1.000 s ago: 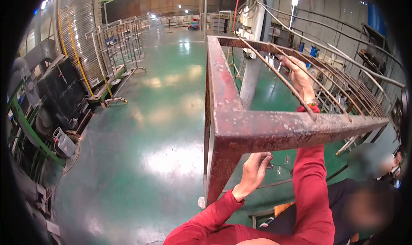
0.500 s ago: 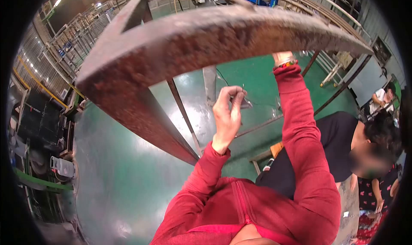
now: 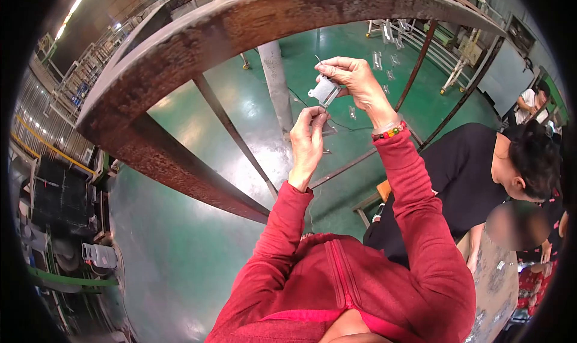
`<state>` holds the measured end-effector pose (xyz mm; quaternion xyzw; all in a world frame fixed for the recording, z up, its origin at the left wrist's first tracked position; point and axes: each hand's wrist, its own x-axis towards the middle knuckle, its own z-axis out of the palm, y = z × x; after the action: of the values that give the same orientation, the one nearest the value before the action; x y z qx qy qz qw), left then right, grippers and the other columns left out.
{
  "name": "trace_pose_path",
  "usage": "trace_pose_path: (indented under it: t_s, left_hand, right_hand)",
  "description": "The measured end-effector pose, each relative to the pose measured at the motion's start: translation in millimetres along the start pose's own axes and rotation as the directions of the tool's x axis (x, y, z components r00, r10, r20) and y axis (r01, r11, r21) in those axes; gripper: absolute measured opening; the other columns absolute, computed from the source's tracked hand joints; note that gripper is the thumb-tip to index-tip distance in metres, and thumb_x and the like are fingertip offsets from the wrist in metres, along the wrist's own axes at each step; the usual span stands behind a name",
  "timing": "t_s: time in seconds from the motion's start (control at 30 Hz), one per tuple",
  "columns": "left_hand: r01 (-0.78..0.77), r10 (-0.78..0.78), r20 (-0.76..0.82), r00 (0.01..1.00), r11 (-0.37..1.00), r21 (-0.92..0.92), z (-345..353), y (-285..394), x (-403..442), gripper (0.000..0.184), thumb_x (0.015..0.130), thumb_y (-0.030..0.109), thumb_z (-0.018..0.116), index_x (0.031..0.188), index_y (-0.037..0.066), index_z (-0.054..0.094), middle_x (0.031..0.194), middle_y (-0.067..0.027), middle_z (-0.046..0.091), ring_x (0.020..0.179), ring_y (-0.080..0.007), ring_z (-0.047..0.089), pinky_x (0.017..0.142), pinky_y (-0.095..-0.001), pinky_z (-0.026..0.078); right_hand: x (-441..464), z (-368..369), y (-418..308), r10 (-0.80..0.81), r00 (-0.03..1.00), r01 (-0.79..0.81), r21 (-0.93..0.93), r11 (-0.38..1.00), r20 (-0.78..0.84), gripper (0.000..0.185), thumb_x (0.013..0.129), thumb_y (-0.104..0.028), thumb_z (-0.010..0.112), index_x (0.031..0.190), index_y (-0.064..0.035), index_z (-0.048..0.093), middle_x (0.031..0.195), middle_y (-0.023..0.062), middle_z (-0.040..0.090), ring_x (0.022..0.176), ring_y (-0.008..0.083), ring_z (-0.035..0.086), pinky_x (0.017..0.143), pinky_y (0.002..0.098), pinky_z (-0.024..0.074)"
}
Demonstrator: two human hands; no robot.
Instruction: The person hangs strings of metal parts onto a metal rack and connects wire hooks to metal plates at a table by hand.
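Note:
My right hand [image 3: 359, 86] pinches a small silver-grey metal bracket [image 3: 325, 91], raised in front of the rusty frame's opening. A thin wire [image 3: 318, 59] sticks up by its fingertips. Just below, my left hand [image 3: 308, 140] is closed in a pinch, its fingertips close to the bracket's lower end. Beside those fingers shows a small grey metal part [image 3: 329, 129], which seems to be held there; the grip itself is partly hidden. Whether the left fingertips touch the bracket, I cannot tell.
A large rusty metal frame [image 3: 252, 33] arches across the front, with thin bars below. Several similar metal parts [image 3: 377, 60] appear beyond it. At right a person in dark clothes [image 3: 460, 175] leans by a worktable [image 3: 496, 283]; other people are behind. A grey post [image 3: 274, 81] stands ahead.
My right hand has come down and inward from behind the frame's top bar, and now shows the bracket in its fingers. My left hand has moved slightly up and left. The view has shifted.

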<state>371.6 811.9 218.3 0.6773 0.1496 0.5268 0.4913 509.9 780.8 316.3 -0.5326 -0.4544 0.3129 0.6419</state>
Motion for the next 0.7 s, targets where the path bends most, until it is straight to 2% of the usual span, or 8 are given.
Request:
trace_pose_path:
  t_s: [0.17,0.27,0.37,0.5,0.53,0.6,0.63,0.7]
  left_hand:
    - [-0.032,0.033,-0.014,0.999,0.998,0.059,4.3,-7.1,2.1,0.008,0.092,0.008,0.051,0.095,0.001,0.055,0.082,-0.0029,0.061,0.073,-0.0078,0.053,0.065,-0.0224,0.044]
    - [-0.024,0.026,-0.03,0.999,0.997,0.076,5.2,-3.8,4.3,0.006,0.087,0.001,0.054,0.093,0.0,0.056,0.082,-0.0092,0.06,0.071,-0.0172,0.059,0.063,-0.0288,0.047]
    - [-0.04,0.039,0.01,0.999,0.992,0.121,0.7,-12.4,4.3,0.01,0.086,0.003,0.056,0.096,0.001,0.057,0.088,-0.0101,0.061,0.078,-0.02,0.061,0.068,-0.0297,0.048]
    - [-0.052,0.065,-0.148,0.987,0.995,0.09,-2.0,-7.1,3.3,0.031,0.083,0.011,0.063,0.112,0.004,0.056,0.111,-0.0111,0.057,0.102,-0.024,0.054,0.087,-0.035,0.043]
    - [-0.095,0.115,-0.175,0.978,0.988,0.118,-2.5,-1.0,8.1,0.032,0.083,0.012,0.063,0.113,0.004,0.055,0.112,-0.0111,0.056,0.103,-0.0247,0.054,0.088,-0.0353,0.042]
    - [-0.177,0.216,-0.222,0.951,0.967,0.183,-4.5,15.8,23.0,0.035,0.082,0.012,0.064,0.115,0.005,0.054,0.115,-0.011,0.055,0.104,-0.0262,0.053,0.089,-0.0359,0.042]
    - [-0.237,0.292,-0.162,0.943,0.926,0.294,-7.3,21.2,33.7,0.037,0.084,0.018,0.064,0.117,0.005,0.055,0.115,-0.0092,0.058,0.107,-0.022,0.054,0.086,-0.0345,0.044]
    - [-0.303,0.384,-0.148,0.911,0.87,0.388,-4.3,34.6,49.5,0.024,0.082,0.012,0.064,0.104,0.003,0.061,0.104,-0.0111,0.062,0.099,-0.0253,0.057,0.083,-0.0341,0.046]
  right_hand:
    - [-2.3,-4.5,-6.3,0.031,0.999,-0.031,0.013,0.999,0.025,0.022,0.082,-0.023,0.067,0.095,-0.0055,0.067,0.08,0.0045,0.067,0.068,0.01,0.064,0.055,0.0245,0.0543]
    - [-0.4,-6.4,-7.9,0.056,0.998,-0.056,0.016,0.998,0.032,0.022,0.082,-0.023,0.067,0.095,-0.0057,0.067,0.08,0.0041,0.066,0.069,0.0101,0.064,0.055,0.0245,0.0538]
    - [1.5,-8.1,-10.8,0.067,0.998,-0.066,-0.022,0.998,0.023,0.021,0.082,-0.021,0.067,0.095,-0.0042,0.067,0.081,0.0047,0.067,0.072,0.011,0.064,0.056,0.0248,0.0533]
    - [-6.6,-2.6,-5.5,-0.156,0.988,0.155,-0.037,0.987,-0.018,0.021,0.082,-0.017,0.066,0.094,0.0002,0.067,0.08,0.0058,0.067,0.076,0.011,0.062,0.069,0.0243,0.0503]
    - [-6.3,-2.6,-1.3,-0.247,0.969,0.241,-0.158,0.957,-0.019,0.019,0.083,-0.013,0.065,0.095,0.0014,0.067,0.081,0.0058,0.067,0.076,0.0106,0.062,0.07,0.0234,0.049]
    - [-11.9,3.3,1.9,-0.267,0.963,0.257,-0.174,0.95,-0.03,0.016,0.084,-0.009,0.063,0.094,0.0023,0.067,0.081,0.0054,0.067,0.075,0.0095,0.062,0.068,0.0228,0.0492]
    - [-14.7,6.4,3.2,-0.275,0.961,0.267,-0.181,0.947,-0.02,0.015,0.084,-0.008,0.063,0.093,0.0026,0.066,0.08,0.0047,0.067,0.074,0.0093,0.061,0.067,0.0225,0.0493]
    - [-16.3,12.5,9.2,-0.301,0.953,0.293,-0.169,0.941,-0.02,0.013,0.083,-0.005,0.063,0.092,0.003,0.066,0.079,0.0035,0.066,0.072,0.0089,0.06,0.065,0.0223,0.0494]
